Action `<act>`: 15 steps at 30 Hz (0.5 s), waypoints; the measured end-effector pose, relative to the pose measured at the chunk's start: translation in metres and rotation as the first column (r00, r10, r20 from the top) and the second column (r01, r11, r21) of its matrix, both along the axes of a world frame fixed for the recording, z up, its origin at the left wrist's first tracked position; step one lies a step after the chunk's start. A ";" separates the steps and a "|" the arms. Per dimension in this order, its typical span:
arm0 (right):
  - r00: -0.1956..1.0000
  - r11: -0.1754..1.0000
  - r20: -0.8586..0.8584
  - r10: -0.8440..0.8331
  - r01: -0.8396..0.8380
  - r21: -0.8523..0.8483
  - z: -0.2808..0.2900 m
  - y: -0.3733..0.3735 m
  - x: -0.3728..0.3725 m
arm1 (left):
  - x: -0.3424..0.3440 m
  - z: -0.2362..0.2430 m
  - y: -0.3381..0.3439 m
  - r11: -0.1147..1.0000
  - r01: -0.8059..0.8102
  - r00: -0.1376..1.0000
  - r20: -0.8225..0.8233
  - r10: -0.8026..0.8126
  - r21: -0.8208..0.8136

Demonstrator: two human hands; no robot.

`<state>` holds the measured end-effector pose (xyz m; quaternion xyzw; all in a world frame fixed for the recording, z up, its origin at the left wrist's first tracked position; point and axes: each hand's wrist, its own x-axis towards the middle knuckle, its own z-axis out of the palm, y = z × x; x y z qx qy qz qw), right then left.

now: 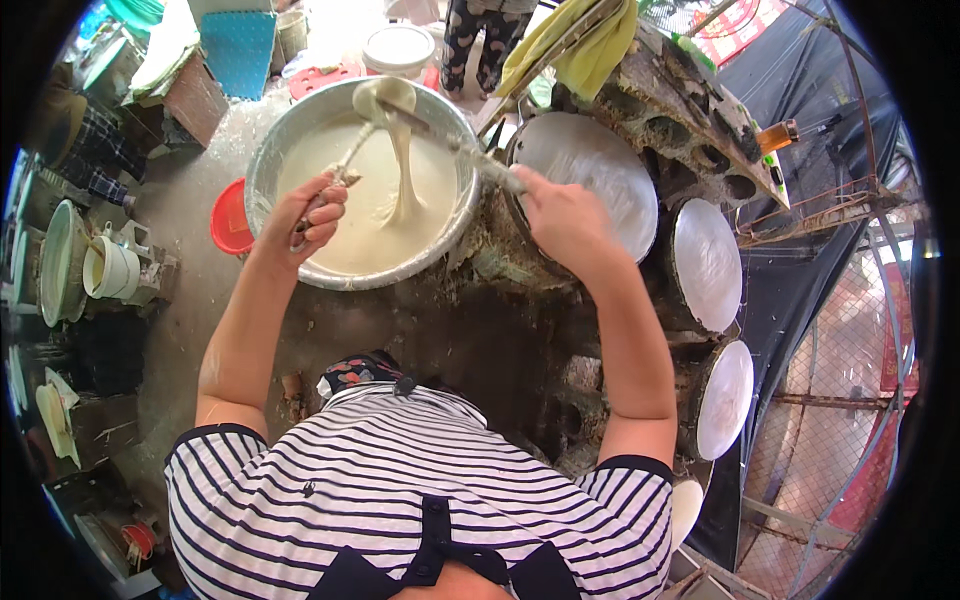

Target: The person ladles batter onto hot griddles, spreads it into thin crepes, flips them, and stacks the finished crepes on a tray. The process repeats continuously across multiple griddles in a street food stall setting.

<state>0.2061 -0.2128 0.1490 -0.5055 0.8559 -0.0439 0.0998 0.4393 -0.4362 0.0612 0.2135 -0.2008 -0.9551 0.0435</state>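
A wide metal basin [460,240] holds thick, cream-coloured batter [335,225]. Over its far part hangs a ladle [368,100], coated in batter, its handle gripped in my left hand [308,218]. My right hand [565,213] is closed round the handle of a flat scraper [470,155], whose blade reaches left to the ladle's bowl. Where the two meet, a stretchy ribbon of batter [405,175] runs down into the basin. Right of the basin, below my right hand and forearm, lies a large round griddle [600,165] with a pale, shiny surface.
More round griddles [708,265] line the right side, one [725,400] nearer me. A yellow cloth [600,50] hangs beyond them. Left of the basin is a red tub [231,220]. A white-lidded bucket [398,48] and a person's patterned trousers [480,50] stand behind it.
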 end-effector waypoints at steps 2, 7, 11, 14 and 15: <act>0.990 0.979 -0.132 0.056 -0.080 -0.188 0.020 0.011 0.001 | 0.012 0.042 0.012 0.969 -0.070 0.994 0.060 0.087 -0.236; 0.917 0.890 -0.399 0.004 -0.185 -0.416 -0.034 0.041 -0.005 | 0.029 0.032 0.019 0.967 -0.186 0.977 0.066 0.200 -0.177; 0.917 0.844 -0.399 -0.030 -0.190 -0.501 -0.090 0.050 0.004 | 0.049 -0.028 0.001 0.962 -0.127 0.992 0.046 0.119 0.243; 0.996 0.685 -0.058 -0.074 0.008 -0.728 -0.108 0.062 0.024 | 0.053 -0.041 0.013 0.925 -0.174 0.981 0.140 0.133 0.338; 0.985 0.642 0.162 -0.054 0.159 -0.750 -0.122 0.068 0.031 | 0.056 -0.038 0.013 0.929 -0.160 0.982 0.150 0.115 0.333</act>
